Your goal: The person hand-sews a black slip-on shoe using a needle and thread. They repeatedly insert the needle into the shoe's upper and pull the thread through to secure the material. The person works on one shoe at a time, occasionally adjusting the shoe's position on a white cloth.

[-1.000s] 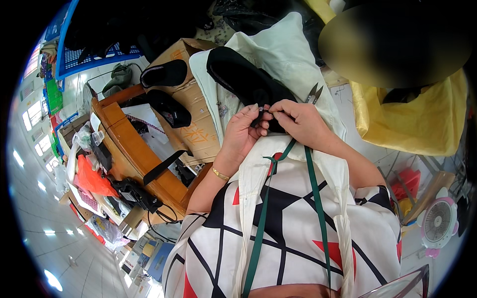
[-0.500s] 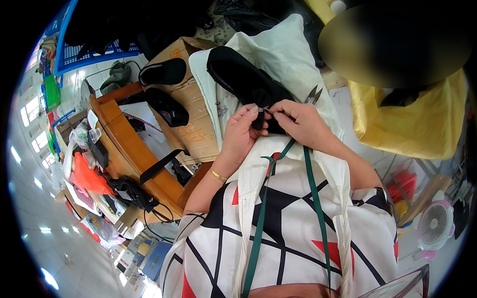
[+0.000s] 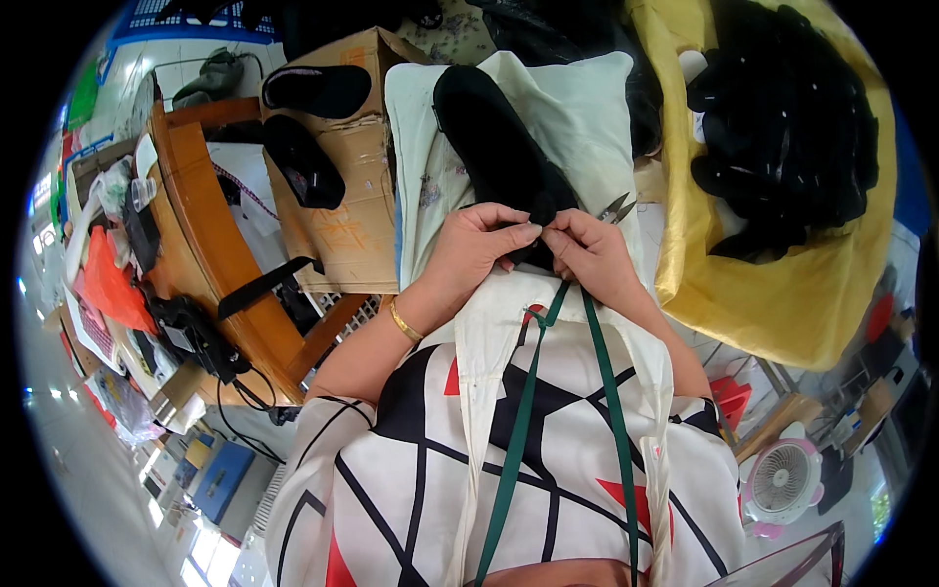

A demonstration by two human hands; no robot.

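Note:
A black cloth shoe (image 3: 489, 137) lies sole-side up across a pale cushion (image 3: 587, 108) in front of me. At its near end, my left hand (image 3: 479, 243) is closed, thumb and fingers pinching a small black piece of the shoe. My right hand (image 3: 592, 252) meets it there, fingertips pressed together; whatever they hold is too small to make out. The pointed blades of small scissors (image 3: 614, 208) stick out beyond my right hand. Their handles are hidden, so I cannot tell whether that hand holds them.
Two more black shoes (image 3: 318, 90) rest on a cardboard box (image 3: 342, 215) at the left, beside a wooden frame (image 3: 210, 235). A yellow sack (image 3: 763, 318) with black shoes (image 3: 782, 127) in it stands at the right. A small fan (image 3: 784, 479) is lower right.
The shoe has turned from showing its opening to showing its sole. My hands have shifted their pinch at its near end. The view has swung right, showing more of the yellow sack.

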